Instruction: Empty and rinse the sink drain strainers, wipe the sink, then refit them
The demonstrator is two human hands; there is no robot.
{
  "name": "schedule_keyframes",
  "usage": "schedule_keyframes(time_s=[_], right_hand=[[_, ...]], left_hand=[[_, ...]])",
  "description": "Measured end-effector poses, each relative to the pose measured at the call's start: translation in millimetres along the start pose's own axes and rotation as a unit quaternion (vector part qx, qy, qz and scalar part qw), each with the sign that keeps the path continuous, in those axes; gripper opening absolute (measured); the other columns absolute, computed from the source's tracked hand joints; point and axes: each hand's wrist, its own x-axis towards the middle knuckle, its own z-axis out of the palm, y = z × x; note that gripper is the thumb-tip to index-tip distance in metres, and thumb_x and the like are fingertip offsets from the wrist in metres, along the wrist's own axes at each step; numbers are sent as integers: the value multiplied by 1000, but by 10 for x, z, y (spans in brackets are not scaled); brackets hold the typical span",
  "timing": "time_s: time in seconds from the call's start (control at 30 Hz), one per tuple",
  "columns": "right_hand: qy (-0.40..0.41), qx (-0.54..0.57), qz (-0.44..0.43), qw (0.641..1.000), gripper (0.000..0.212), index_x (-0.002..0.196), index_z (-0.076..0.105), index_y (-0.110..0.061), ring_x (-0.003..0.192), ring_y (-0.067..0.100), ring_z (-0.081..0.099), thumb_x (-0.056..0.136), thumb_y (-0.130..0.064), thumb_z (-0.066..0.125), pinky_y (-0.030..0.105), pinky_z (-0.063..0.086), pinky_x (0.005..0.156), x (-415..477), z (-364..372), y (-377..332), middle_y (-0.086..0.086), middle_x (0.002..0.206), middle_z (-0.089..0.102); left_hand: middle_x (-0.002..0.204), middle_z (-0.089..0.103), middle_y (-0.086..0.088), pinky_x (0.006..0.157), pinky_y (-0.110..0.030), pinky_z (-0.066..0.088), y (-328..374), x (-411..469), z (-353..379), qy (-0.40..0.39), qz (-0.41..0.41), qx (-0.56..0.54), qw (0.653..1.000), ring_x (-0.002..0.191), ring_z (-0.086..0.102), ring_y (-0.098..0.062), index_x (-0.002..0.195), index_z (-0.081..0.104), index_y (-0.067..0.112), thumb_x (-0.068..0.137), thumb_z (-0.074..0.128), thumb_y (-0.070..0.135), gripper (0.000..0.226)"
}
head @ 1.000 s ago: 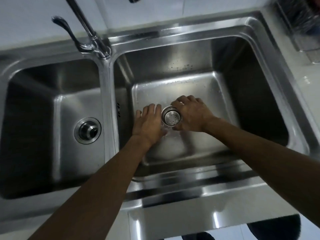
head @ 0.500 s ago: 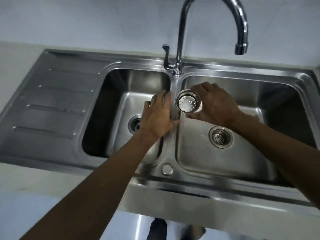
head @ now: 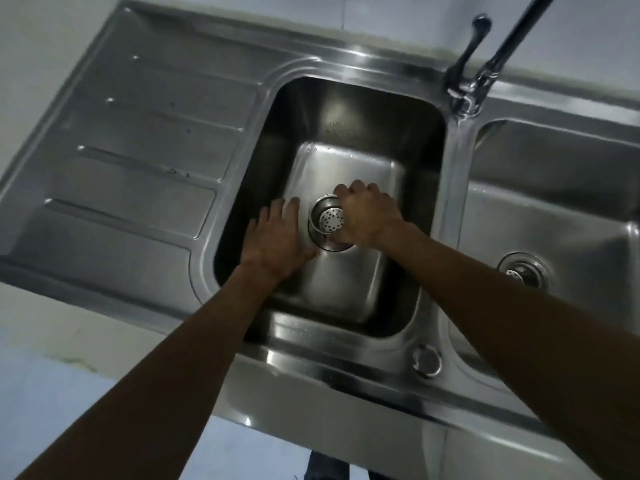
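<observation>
The round perforated steel strainer basket [head: 330, 219], held up over the divider half a second ago, has now been brought down to the drain opening [head: 329, 244] of the left steel basin [head: 346, 161]. It is pinched by the closed right hand [head: 369, 216]. The left hand [head: 277, 239] is laid flat and empty beside it. Refitting of this second strainer is judged underway; the right basin's strainer [head: 521, 271] is already seated.

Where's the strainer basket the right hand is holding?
Head view: strainer basket in the right hand, at the left basin's drain, beside the left hand.
</observation>
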Motion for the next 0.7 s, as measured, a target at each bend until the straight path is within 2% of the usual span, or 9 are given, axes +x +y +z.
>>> schedule_keyframes(time_s=[0.17,0.3,0.53,0.7], right_hand=[[-50,23,71,996,81,140,42,-19,126,39,47,77,-53,80,48,45,97,227,434,-10,14,139,43],[-44,27,101,994,83,139,44,-20,125,41,44,73,-50,85,49,46,95,328,589,-48,14,138,40],[-34,51,114,992,85,140,44,-27,125,40,39,70,-50,87,51,49,91,382,685,-35,11,140,33],[-33,56,117,991,87,143,41,-25,127,39,35,72,-48,86,48,49,90,384,706,-9,12,142,30]], left_hand=[[161,25,-11,117,-51,31,-120,210,223,-50,15,6,999,145,33,-34,159,18,18,84,74,57,102],[162,24,-10,118,-48,32,-189,409,276,-59,44,16,997,146,31,-32,160,16,19,84,75,56,103],[161,24,-8,117,-52,31,-201,554,363,-71,54,9,996,146,31,-31,160,17,20,81,76,57,105],[161,25,-9,116,-52,32,-186,599,394,-63,66,11,996,146,31,-31,160,17,20,82,76,57,104]])
